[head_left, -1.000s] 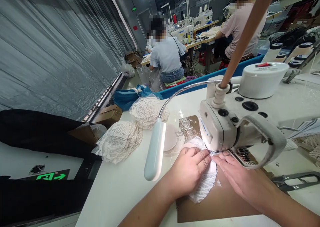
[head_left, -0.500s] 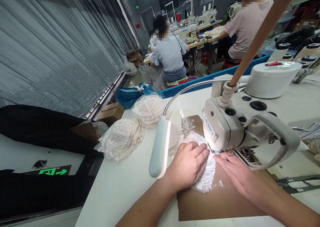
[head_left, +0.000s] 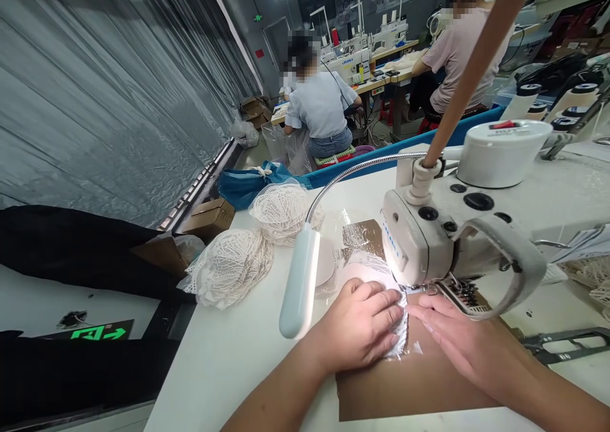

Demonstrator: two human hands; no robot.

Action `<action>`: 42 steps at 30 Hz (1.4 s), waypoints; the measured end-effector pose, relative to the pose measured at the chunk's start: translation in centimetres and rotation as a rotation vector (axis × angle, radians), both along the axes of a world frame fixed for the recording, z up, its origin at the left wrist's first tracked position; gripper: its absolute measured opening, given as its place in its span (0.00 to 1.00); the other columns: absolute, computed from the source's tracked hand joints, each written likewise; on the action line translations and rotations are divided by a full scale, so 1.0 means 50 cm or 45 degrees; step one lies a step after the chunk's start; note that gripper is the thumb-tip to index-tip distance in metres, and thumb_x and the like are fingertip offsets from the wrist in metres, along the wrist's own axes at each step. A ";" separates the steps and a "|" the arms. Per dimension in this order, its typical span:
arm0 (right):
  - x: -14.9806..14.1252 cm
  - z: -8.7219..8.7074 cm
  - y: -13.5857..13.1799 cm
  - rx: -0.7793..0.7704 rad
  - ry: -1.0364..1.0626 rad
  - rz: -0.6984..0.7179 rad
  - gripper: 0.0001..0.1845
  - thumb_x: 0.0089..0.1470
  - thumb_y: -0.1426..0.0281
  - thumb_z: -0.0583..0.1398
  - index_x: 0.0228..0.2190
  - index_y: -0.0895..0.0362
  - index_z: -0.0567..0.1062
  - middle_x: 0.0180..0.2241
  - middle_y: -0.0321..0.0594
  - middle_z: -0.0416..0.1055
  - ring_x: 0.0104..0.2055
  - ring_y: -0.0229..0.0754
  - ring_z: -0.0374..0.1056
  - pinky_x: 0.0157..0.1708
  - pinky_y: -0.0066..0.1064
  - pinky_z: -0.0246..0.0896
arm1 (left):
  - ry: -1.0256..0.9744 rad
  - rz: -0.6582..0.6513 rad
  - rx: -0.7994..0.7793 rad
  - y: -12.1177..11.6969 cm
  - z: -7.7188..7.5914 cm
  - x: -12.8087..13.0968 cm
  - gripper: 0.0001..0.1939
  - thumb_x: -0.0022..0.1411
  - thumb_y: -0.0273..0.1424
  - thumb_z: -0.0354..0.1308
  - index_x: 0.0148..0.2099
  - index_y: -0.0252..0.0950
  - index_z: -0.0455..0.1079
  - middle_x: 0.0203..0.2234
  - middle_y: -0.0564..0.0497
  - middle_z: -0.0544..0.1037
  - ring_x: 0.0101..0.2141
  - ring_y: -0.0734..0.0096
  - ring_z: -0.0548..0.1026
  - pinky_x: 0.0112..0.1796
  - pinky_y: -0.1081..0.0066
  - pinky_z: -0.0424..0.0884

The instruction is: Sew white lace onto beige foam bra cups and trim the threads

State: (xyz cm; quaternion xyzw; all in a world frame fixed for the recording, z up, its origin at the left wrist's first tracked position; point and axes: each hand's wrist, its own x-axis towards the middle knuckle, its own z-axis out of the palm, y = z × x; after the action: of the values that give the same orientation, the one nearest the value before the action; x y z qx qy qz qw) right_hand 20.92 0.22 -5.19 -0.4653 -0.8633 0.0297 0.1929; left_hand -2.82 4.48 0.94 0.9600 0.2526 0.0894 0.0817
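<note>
A white lace fabric piece lies under the head of a white sewing machine, with a paler smooth part of it showing beyond my fingers. My left hand rests flat on the lace, its fingers stretched toward the needle area. From the other side my right hand lies low on the brown board, fingers extended, fingertips touching the lace's right edge beside the presser foot. The needle itself is hidden by the machine head. Light from the gooseneck lamp falls on the work.
Two stacks of cream lace pieces, a nearer stack and a farther stack, stand left on the white table. Thread cones are behind the machine. A blue cloth bundle lies past the table edge. Two people sit at machines beyond.
The lace has shifted and turned under my left hand, so a narrower strip shows beside the fingers. My left hand has spread slightly over it. The view has moved a little.
</note>
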 end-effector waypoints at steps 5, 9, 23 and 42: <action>0.002 -0.003 -0.002 -0.086 -0.131 0.159 0.29 0.60 0.80 0.44 0.58 0.52 0.66 0.48 0.47 0.74 0.41 0.46 0.73 0.30 0.33 0.70 | 0.009 -0.065 0.010 0.005 -0.001 0.000 0.17 0.70 0.34 0.47 0.57 0.35 0.66 0.54 0.43 0.73 0.50 0.62 0.68 0.49 0.62 0.62; 0.000 0.010 -0.001 -0.048 -0.151 0.169 0.29 0.57 0.81 0.45 0.56 0.53 0.68 0.46 0.48 0.74 0.37 0.46 0.73 0.29 0.33 0.68 | 0.025 -0.076 -0.013 0.009 -0.001 -0.001 0.18 0.71 0.33 0.46 0.58 0.34 0.65 0.57 0.46 0.71 0.51 0.62 0.67 0.49 0.61 0.61; -0.007 0.017 0.006 0.183 -0.193 -0.011 0.26 0.49 0.81 0.50 0.45 0.52 0.76 0.42 0.48 0.76 0.39 0.53 0.72 0.37 0.46 0.69 | 0.083 0.066 0.007 -0.001 -0.006 0.011 0.22 0.70 0.38 0.44 0.61 0.35 0.62 0.59 0.47 0.68 0.47 0.56 0.67 0.41 0.59 0.60; 0.003 0.055 -0.004 -0.174 0.044 0.259 0.24 0.54 0.82 0.47 0.46 0.50 0.69 0.32 0.38 0.67 0.30 0.43 0.64 0.27 0.32 0.53 | -0.020 0.117 0.024 0.004 -0.019 0.005 0.22 0.69 0.41 0.46 0.58 0.35 0.65 0.56 0.40 0.70 0.45 0.56 0.67 0.42 0.59 0.59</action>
State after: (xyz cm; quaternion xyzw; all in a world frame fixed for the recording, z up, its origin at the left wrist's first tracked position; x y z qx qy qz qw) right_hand 21.07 0.04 -2.46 -0.3867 -0.8987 0.1160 0.1715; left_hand -2.55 4.70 -0.01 0.9474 0.2947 0.1031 0.0706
